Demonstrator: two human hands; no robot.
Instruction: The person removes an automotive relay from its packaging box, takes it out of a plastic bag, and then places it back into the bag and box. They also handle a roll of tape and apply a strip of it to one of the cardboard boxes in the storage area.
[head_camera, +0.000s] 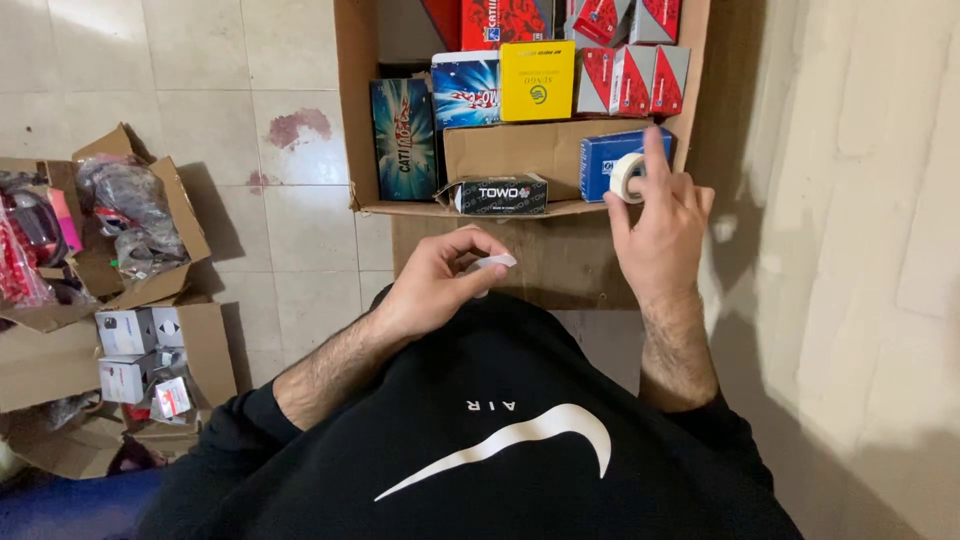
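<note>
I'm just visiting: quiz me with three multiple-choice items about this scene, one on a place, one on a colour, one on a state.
1. Where is the roll of tape?
A. in the right hand
B. on the floor
C. inside the yellow box

2. What colour is the square box among the packed ones?
A. green
B. yellow
C. white

3. What is the left hand doing?
A. lying flat and open
B. pinching a strip of tape
C. gripping a hammer

Answers: 1 A, fingers hold the roll; 2 B, plainly yellow; 3 B, the strip sits between thumb and finger.
</note>
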